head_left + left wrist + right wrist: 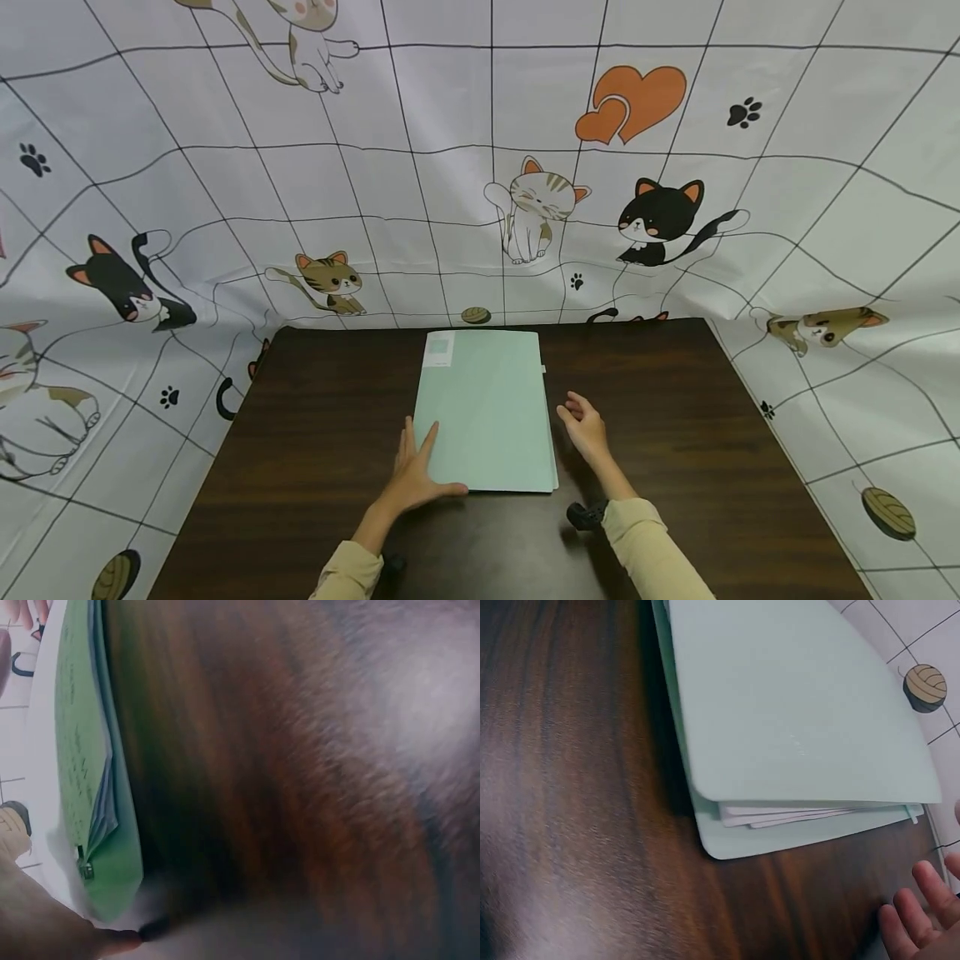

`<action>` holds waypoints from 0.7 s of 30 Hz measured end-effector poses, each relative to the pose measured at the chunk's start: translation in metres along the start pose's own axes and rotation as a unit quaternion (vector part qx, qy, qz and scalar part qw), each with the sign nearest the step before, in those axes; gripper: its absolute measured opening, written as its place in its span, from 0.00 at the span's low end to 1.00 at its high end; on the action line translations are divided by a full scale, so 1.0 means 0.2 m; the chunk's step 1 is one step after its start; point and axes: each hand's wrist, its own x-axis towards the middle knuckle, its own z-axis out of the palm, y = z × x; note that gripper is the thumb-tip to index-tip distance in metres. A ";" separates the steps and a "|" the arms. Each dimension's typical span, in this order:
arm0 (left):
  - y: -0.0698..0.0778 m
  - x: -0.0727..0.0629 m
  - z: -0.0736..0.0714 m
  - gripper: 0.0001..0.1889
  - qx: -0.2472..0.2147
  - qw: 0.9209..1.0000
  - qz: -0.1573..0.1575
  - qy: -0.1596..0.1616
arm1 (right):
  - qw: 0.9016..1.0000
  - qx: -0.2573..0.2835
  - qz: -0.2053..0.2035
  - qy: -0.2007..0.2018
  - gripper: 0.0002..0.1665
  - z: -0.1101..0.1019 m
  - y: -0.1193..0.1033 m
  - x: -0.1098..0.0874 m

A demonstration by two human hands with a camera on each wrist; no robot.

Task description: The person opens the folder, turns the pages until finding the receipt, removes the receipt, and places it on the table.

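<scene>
A pale mint-green file folder [487,417] lies closed on the dark wooden table, a white label [438,348] at its top left corner. My left hand [416,479] is at its lower left corner, fingers spread along the left edge and thumb stretched across the bottom edge. Off the folder's right side, my right hand [587,429] holds nothing, its fingers loosely bent. The right wrist view shows white papers [795,816] sticking out between the covers [802,727]. Its layers and a small metal clip [85,864] show in the left wrist view.
The brown table [660,467] extends to both sides of the folder. A white grid-patterned cloth [450,100] with cartoon cats hangs behind the table and at its sides. A black band [587,517] is at the right wrist, by the light yellow sleeve [652,550].
</scene>
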 end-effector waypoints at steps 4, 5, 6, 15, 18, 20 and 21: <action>0.01 -0.01 0.02 0.68 0.013 1.000 0.009 -0.006 | 1.000 0.008 -0.010 -0.007 0.25 0.02 0.02 -0.01; 0.01 -0.02 0.02 0.68 0.016 1.000 0.009 -0.009 | 1.000 0.007 -0.015 -0.009 0.24 0.03 0.03 -0.02; 0.01 -0.02 0.02 0.68 0.018 1.000 0.008 -0.012 | 1.000 0.012 -0.013 -0.011 0.23 0.04 0.03 -0.02; 0.00 -0.04 0.06 0.67 0.045 0.999 0.018 -0.002 | 1.000 0.015 -0.023 -0.004 0.21 0.08 0.08 -0.04; -0.01 -0.03 0.06 0.64 0.049 0.998 0.026 0.008 | 0.999 0.005 -0.032 0.004 0.20 0.09 0.08 -0.03; -0.01 -0.03 0.06 0.62 0.047 0.998 0.026 0.013 | 0.999 -0.007 -0.039 0.012 0.20 0.10 0.09 -0.02; -0.01 -0.03 0.06 0.61 0.046 0.998 0.026 0.015 | 0.999 -0.014 -0.043 0.015 0.20 0.11 0.09 -0.02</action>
